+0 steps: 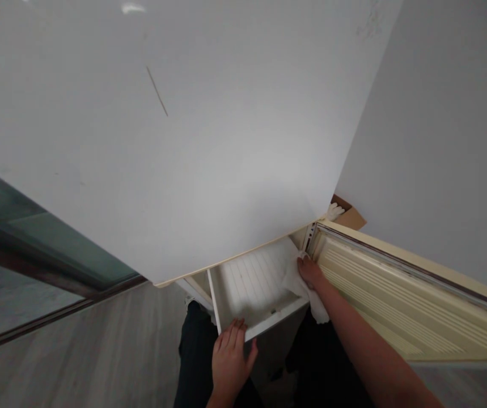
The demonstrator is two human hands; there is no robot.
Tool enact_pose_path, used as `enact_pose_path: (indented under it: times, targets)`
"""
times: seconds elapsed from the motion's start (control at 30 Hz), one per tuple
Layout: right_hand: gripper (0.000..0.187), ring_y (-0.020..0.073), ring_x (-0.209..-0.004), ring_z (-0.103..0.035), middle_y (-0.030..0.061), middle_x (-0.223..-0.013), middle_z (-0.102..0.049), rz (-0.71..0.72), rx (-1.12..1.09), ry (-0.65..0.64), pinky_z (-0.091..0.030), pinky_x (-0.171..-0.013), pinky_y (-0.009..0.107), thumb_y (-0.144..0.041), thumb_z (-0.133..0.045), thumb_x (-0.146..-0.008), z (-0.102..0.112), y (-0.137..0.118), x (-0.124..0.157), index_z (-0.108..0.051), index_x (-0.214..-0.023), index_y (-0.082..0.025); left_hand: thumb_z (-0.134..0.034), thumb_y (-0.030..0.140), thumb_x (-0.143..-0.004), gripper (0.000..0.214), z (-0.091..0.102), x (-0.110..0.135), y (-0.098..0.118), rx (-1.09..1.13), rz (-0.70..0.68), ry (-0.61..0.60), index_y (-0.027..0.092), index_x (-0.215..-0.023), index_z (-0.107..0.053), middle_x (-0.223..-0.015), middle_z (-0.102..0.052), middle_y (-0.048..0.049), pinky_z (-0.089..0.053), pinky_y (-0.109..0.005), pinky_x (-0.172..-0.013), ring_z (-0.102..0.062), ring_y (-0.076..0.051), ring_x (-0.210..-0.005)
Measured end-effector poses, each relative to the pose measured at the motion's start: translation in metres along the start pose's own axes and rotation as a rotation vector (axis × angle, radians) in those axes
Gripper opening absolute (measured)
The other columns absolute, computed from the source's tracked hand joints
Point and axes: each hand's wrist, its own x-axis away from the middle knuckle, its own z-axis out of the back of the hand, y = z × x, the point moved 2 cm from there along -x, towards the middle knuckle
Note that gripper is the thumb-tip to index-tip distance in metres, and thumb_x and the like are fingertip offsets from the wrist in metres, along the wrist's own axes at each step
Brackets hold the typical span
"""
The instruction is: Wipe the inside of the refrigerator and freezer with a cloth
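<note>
A white drawer (257, 324) with a ribbed bottom is pulled out below a large white panel. At its front left corner, my left hand (231, 358) grips the front rim, fingers over the edge and thumb outside. My right hand (309, 272) holds a crumpled white cloth (317, 303) against the drawer's right side. Part of the cloth spreads inside the drawer, and another part hangs over the rim. My right fingertips are partly hidden by the cloth.
A cream ribbed door (371, 294) stands open on the right. Behind its hinge is a cardboard box (351, 217) with a white glove (335, 211). The large white panel (226, 141) overhangs the drawer. My legs (196, 357) are close below; a dark-framed glass panel (47, 238) is at left.
</note>
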Motion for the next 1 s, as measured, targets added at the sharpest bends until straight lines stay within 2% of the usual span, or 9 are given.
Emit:
enact_pose_path:
  times: [0.1, 0.23, 0.4, 0.53, 0.7, 0.77, 0.83, 0.9, 1.0]
  targets:
    - [0.040, 0.0253, -0.106, -0.069, 0.0204, -0.111, -0.072, 0.015, -0.069, -0.036, -0.048, -0.097, 0.040, -0.033, -0.041, -0.097, -0.008, -0.017, -0.022, -0.067, -0.116, -0.009, -0.058, 0.038, -0.092, 0.031, 0.000, 0.000, 0.000, -0.015, -0.006, 0.006, 0.020, -0.116, -0.067, -0.126, -0.070, -0.0105, -0.037, -0.041, -0.100, -0.061, -0.030, -0.120]
    - [0.045, 0.0234, -0.122, -0.062, 0.0181, -0.126, -0.068, 0.061, -0.142, -0.100, -0.046, -0.105, 0.039, -0.031, -0.041, -0.096, -0.008, -0.030, -0.044, -0.062, -0.128, -0.007, -0.060, 0.037, -0.091, 0.029, 0.005, -0.001, 0.003, -0.020, -0.022, 0.031, 0.021, -0.114, -0.066, -0.125, -0.071, -0.0090, -0.037, -0.040, -0.099, -0.061, -0.029, -0.121]
    - [0.053, 0.0193, -0.131, -0.055, 0.0145, -0.140, -0.060, 0.090, -0.119, -0.210, -0.042, -0.111, 0.033, -0.020, -0.045, -0.088, 0.000, -0.035, -0.041, -0.054, -0.139, -0.009, -0.057, 0.031, -0.092, 0.022, 0.017, -0.007, 0.012, 0.001, 0.005, 0.094, 0.020, -0.108, -0.067, -0.118, -0.073, -0.0062, -0.039, -0.039, -0.099, -0.062, -0.027, -0.119]
    - [0.070, 0.0206, -0.134, -0.052, 0.0137, -0.144, -0.057, 0.068, 0.005, -0.270, -0.040, -0.113, 0.033, -0.011, -0.048, -0.080, 0.016, -0.026, -0.014, -0.042, -0.149, -0.012, -0.056, 0.031, -0.093, 0.021, 0.021, -0.009, 0.016, -0.029, -0.014, 0.108, 0.019, -0.105, -0.068, -0.118, -0.073, -0.0058, -0.040, -0.039, -0.098, -0.063, -0.026, -0.118]
    - [0.067, 0.0351, -0.113, -0.066, 0.0306, -0.123, -0.065, -0.049, 0.242, -0.346, -0.049, -0.098, 0.045, -0.007, -0.049, -0.082, 0.035, -0.014, 0.033, -0.041, -0.147, 0.005, -0.053, 0.031, -0.096, 0.024, 0.019, -0.008, 0.014, -0.071, -0.030, 0.080, 0.019, -0.110, -0.067, -0.122, -0.072, -0.0064, -0.041, -0.039, -0.098, -0.061, -0.026, -0.121]
    - [0.066, 0.0399, -0.113, -0.065, 0.0367, -0.122, -0.061, -0.057, 0.348, -0.318, -0.048, -0.095, 0.051, -0.008, -0.045, -0.087, 0.038, -0.018, 0.057, -0.033, -0.149, 0.010, -0.052, 0.031, -0.097, 0.024, 0.018, -0.007, 0.013, -0.083, -0.028, 0.073, 0.019, -0.112, -0.067, -0.123, -0.072, -0.0066, -0.041, -0.039, -0.098, -0.061, -0.026, -0.120]
    - [0.065, 0.0436, -0.120, -0.060, 0.0416, -0.130, -0.054, -0.003, 0.512, -0.214, -0.044, -0.099, 0.055, -0.014, -0.041, -0.093, 0.039, -0.030, 0.081, -0.028, -0.151, 0.012, -0.053, 0.032, -0.097, 0.025, 0.018, -0.006, 0.013, -0.088, -0.029, 0.070, 0.019, -0.113, -0.067, -0.124, -0.071, -0.0064, -0.041, -0.039, -0.098, -0.061, -0.025, -0.120]
    - [0.058, 0.0454, -0.127, -0.055, 0.0416, -0.136, -0.049, 0.084, 0.661, -0.133, -0.037, -0.106, 0.059, -0.022, -0.041, -0.096, 0.035, -0.047, 0.105, -0.042, -0.145, 0.010, -0.055, 0.032, -0.096, 0.026, 0.018, -0.005, 0.013, -0.087, -0.032, 0.066, 0.019, -0.114, -0.067, -0.125, -0.070, -0.0062, -0.041, -0.038, -0.099, -0.061, -0.025, -0.121]
    - [0.044, 0.0440, -0.118, -0.061, 0.0326, -0.123, -0.064, 0.242, 0.617, -0.310, -0.035, -0.105, 0.064, -0.025, -0.040, -0.097, 0.017, -0.078, 0.129, -0.071, -0.116, -0.001, -0.057, 0.032, -0.095, 0.025, 0.018, -0.006, 0.014, -0.085, -0.024, 0.064, 0.019, -0.114, -0.066, -0.124, -0.071, -0.0063, -0.041, -0.038, -0.100, -0.060, -0.025, -0.122]
